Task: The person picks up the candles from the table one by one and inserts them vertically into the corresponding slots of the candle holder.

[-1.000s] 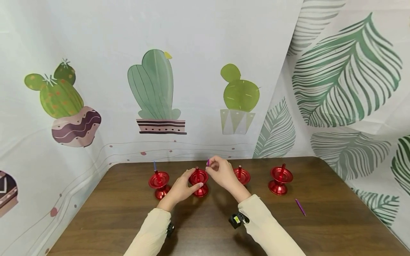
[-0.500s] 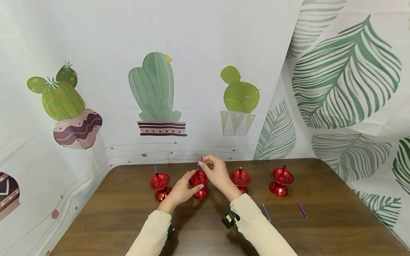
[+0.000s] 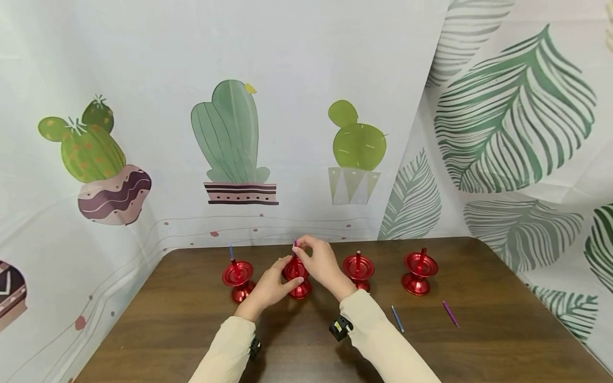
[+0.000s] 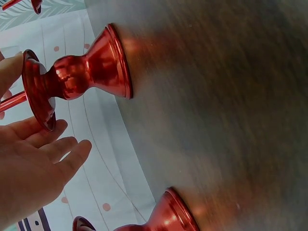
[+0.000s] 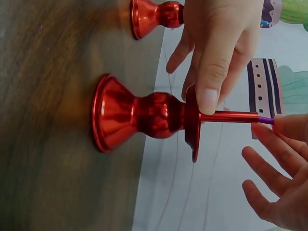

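Note:
A red metal candle holder [image 3: 300, 290] stands upright at the middle of the table, with a dish and a thin central tube. My left hand [image 3: 272, 284] grips its dish, thumb on top and fingers around the edge. Above it, my right hand [image 3: 322, 264] pinches a thin purple candle [image 5: 266, 120] between thumb and forefinger. The candle's lower end is at the mouth of the tube [image 5: 231, 116], in line with it; how deep it sits I cannot tell. The right hand's other fingers are spread apart in the right wrist view.
To the left stands a matching holder [image 3: 238, 273] with a blue candle [image 3: 231, 252] upright in its tube. Two more red holders, one nearer [image 3: 358, 267] and one farther right [image 3: 419, 266], have bare tubes. A blue candle [image 3: 397, 319] and a purple candle [image 3: 450, 314] lie at front right.
My right hand has moved left with the purple candle, from beside the holder to over its tube, and the candle has come down to the tube mouth. The left hand stays on the dish.

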Demonstrator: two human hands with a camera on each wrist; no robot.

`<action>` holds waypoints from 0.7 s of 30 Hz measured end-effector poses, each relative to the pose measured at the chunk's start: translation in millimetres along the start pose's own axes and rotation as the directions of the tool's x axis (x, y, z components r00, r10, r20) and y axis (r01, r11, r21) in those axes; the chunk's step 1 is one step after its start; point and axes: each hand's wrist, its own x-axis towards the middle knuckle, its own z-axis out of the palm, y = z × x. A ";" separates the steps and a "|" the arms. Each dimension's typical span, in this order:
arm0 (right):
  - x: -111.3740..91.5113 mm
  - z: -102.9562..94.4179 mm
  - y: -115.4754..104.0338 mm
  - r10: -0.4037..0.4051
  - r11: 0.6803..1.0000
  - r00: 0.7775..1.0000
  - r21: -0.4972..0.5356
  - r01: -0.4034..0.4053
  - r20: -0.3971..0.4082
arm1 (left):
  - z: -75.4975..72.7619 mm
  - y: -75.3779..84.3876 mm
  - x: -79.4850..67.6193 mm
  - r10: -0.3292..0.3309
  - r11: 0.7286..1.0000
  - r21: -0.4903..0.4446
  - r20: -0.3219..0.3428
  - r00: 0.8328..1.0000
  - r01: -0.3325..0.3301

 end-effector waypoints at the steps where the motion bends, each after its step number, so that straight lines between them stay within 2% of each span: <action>1: 0.3 0.1 -0.3 -0.010 1.000 1.000 -0.020 0.010 0.006 | 0.2 -0.1 -0.2 0.001 1.000 -0.001 0.000 1.000 -0.001; 7: 1.0 1.0 -1.4 -0.055 0.988 0.998 -0.144 0.059 0.032 | 0.2 0.7 -0.9 -0.006 1.000 -0.009 0.002 1.000 0.006; 21: -0.7 5.1 -2.2 -0.068 0.981 0.998 -0.180 0.070 0.020 | -1.5 2.1 0.2 -0.022 1.000 -0.018 -0.005 1.000 0.022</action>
